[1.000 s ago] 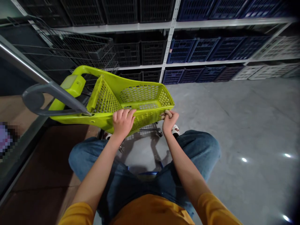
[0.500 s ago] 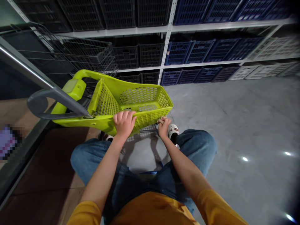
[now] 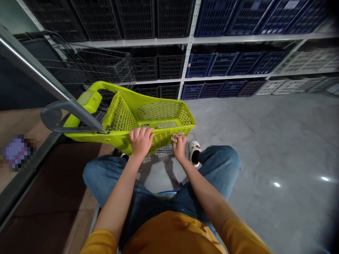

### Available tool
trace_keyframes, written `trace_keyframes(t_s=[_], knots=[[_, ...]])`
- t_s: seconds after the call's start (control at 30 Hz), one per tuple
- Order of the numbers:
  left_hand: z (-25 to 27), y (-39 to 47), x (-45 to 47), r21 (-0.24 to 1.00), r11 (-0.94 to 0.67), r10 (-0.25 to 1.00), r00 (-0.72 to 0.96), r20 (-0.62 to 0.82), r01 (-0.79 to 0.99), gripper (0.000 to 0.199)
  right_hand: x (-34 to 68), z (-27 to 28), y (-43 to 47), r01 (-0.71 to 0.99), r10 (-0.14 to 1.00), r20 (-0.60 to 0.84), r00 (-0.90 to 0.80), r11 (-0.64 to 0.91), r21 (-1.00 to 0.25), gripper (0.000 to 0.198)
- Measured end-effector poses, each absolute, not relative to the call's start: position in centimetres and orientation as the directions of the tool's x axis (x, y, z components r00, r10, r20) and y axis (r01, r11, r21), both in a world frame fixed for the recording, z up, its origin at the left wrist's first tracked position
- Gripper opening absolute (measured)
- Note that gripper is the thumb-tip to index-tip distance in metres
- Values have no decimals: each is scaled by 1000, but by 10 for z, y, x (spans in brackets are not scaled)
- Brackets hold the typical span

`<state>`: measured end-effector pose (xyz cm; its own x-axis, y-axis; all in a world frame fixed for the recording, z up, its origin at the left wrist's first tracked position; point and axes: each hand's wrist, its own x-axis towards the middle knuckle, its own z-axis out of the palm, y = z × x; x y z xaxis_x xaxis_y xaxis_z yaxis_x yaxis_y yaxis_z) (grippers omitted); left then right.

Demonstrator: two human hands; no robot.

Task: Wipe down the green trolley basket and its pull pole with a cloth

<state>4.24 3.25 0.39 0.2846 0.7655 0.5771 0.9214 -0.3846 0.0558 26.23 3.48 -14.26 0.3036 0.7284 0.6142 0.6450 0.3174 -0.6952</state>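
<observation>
In front of my knees stands a lime-green plastic shopping cart (image 3: 159, 106) with a perforated basket. My left hand (image 3: 141, 141) grips the near rim of the basket, fingers hooked over the edge. Lower and to the right, my right hand (image 3: 180, 146) is closed on a crumpled beige cloth (image 3: 177, 137), pressed against the outer side of the basket near its front end. A grey looped bracket on a metal pole (image 3: 87, 116) joins the cart by its handle. Part of the cloth is hidden by my fingers.
Shelves with black crates (image 3: 144, 67) and blue crates (image 3: 200, 65) line the back; white crates (image 3: 286, 84) are further right. A wire cart (image 3: 106, 63) stands behind the green one. A brown platform (image 3: 50, 187) lies at left, grey floor (image 3: 265, 141) at right.
My right hand has slid left along the basket's side with the cloth. My left hand stays on the rim. The view has shifted slightly.
</observation>
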Motion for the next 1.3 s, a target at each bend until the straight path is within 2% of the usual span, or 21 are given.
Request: trace_keyframes(t_s=[0.1,0.17,0.37,0.47,0.57,0.67,0.8,0.9,1.1,1.2,1.3], knots=[[4,30,44,65,-386,765,281,579,920,27,260,-180,16,615,811,514,280,260,-744,26],[5,29,46,63,-389,767,285,575,919,27,259,-181,10,590,816,484,315,231,-774,27],[5,27,47,104,-383,792,269,549,918,28,259,-89,27,612,685,637,354,346,-712,27],[5,27,48,100,-384,788,269,553,918,28,257,-69,35,620,669,677,307,399,-675,26],[4,26,48,82,-380,784,274,557,921,28,252,-100,31,629,745,624,236,372,-682,22],[5,26,47,74,-375,786,274,554,924,29,246,-154,17,623,838,503,211,281,-730,24],[5,26,45,69,-395,773,291,564,916,30,237,-184,5,605,876,425,226,216,-767,28],[4,27,45,68,-401,769,296,566,913,29,234,-153,10,605,841,469,270,231,-762,27],[5,27,47,77,-388,780,282,559,919,28,237,-60,29,609,672,670,316,398,-687,24],[5,26,48,93,-391,783,278,557,916,28,234,-65,33,625,673,681,288,406,-666,24],[6,25,48,89,-385,785,275,556,919,28,228,-109,26,639,755,617,221,366,-677,21]])
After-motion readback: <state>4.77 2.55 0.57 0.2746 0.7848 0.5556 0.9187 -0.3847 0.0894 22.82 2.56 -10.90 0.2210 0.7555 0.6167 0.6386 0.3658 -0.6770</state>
